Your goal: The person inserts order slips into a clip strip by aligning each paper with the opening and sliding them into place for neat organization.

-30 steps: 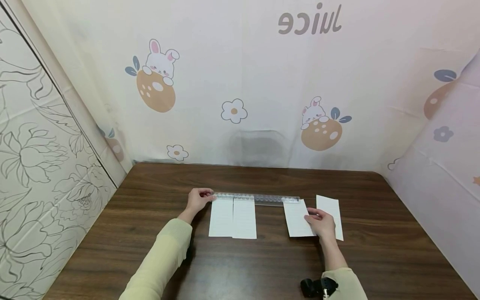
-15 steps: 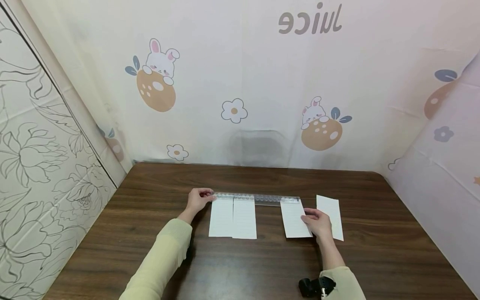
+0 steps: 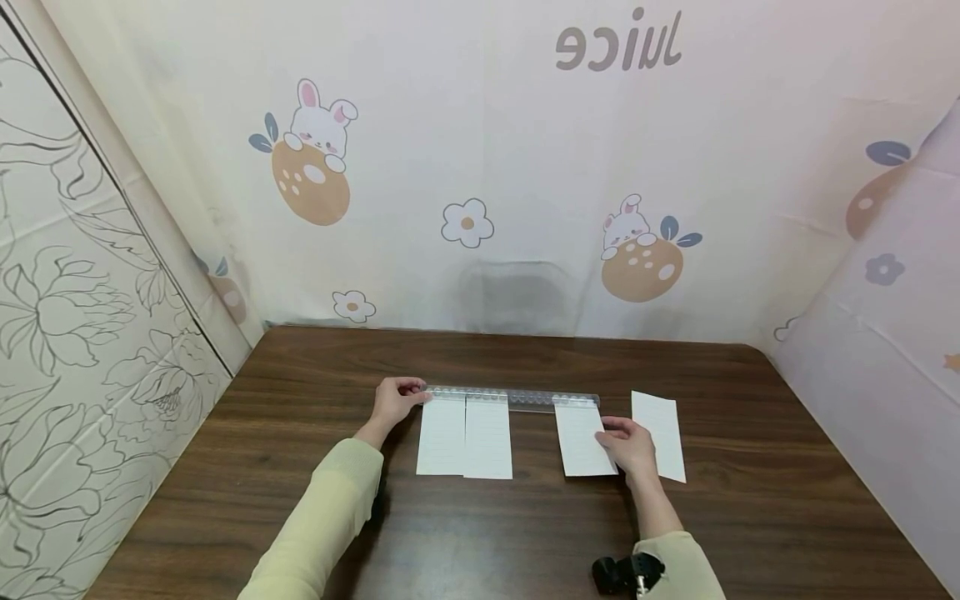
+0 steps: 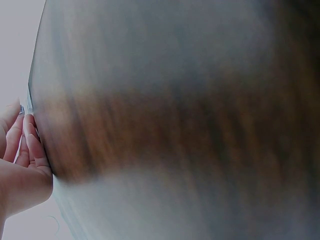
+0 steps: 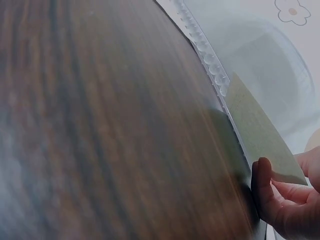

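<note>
My left hand pinches the left end of a clear plastic strip with a row of round bumps, lying across the table. Thumb and fingers meet at that end in the left wrist view. My right hand holds a white lined paper card by its right edge, between thumb and fingers. The card's top edge overlaps the strip's right part. The right wrist view shows this card tilted up from the table, its corner at the bumpy strip. Two lined cards lie side by side under the strip's left half.
One more white card lies on the right, just beyond my right hand. The brown wooden table ends at a printed curtain behind. A black device sits at my right wrist.
My right hand has slid the card to the left along the strip, and the card has straightened a little. The left hand, the strip and the other cards stay put.
</note>
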Demonstrator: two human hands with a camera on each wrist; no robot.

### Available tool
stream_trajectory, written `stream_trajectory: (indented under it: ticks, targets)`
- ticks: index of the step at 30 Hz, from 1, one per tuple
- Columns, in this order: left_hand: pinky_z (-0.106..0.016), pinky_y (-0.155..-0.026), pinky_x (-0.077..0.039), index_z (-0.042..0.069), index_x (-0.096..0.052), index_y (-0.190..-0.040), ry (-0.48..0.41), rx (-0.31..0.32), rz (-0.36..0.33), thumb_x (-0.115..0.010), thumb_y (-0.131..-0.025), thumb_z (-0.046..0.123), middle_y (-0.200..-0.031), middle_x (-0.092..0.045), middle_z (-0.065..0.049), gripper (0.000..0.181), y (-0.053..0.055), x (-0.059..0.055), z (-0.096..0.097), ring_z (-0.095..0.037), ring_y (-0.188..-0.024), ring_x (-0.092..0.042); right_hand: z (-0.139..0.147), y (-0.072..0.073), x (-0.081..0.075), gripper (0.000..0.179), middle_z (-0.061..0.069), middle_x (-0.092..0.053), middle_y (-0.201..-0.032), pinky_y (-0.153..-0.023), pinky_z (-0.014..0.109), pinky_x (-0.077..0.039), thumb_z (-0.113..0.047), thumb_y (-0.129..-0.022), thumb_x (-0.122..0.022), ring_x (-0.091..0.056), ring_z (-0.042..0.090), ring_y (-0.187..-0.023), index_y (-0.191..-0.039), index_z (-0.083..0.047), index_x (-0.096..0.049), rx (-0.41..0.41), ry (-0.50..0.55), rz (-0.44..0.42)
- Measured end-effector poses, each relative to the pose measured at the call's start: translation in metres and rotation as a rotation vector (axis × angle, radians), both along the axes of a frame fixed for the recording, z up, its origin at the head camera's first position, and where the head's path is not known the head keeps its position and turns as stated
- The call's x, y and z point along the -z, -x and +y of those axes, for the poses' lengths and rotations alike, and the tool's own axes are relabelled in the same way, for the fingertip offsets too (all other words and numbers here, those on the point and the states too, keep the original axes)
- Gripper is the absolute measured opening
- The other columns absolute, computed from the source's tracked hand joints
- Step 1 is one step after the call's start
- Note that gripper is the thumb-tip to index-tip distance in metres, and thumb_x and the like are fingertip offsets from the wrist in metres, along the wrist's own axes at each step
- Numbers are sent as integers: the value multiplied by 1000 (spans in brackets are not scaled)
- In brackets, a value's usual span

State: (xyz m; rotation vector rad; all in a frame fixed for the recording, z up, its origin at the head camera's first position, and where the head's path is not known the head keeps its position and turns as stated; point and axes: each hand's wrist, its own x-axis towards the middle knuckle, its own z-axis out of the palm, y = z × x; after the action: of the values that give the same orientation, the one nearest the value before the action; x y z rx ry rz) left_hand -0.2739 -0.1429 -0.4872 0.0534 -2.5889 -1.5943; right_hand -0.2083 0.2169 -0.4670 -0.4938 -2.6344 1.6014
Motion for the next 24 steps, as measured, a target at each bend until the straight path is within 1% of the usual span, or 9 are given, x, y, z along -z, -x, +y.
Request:
stream_trajectory:
  ticks: [2,10,17,24]
  targets:
    - [-24,-57,-41,0,-68,-84,0,1,0,-73,-73,10,-71,-60,-4,16,0,0,0,-13,-64,-50,-1,0,0,31,19,-60,-86,-53,21,-38,-5,-82,-58,-56,27,-76,-110,7,-53,-4,1,-1]
    - [-23,-57,-40,0,-68,-84,-2,-10,-10,-73,-72,10,-70,-60,-4,16,0,-1,0,-12,-63,-49,-4,2,1,31,19,-61,-85,-53,21,-39,-4,-81,-59,-56,21,-70,-110,8,-54,-1,3,11]
    - [-23,-58,-41,0,-68,-84,-4,-9,-8,-73,-72,11,-72,-61,-4,17,0,0,0,-11,-64,-50,-8,3,1,32,20,-61,-86,-54,21,-39,-5,-81,-59,-57,24,-73,-110,8,-54,-4,3,10]
    - [-23,-58,-41,0,-68,-84,-2,-7,-2,-74,-72,11,-72,-62,-5,18,1,0,0,-11,-64,-51,-11,2,0,32,20,-60,-86,-54,21,-38,-5,-81,-59,-56,25,-73,-110,8,-54,-4,-5,3]
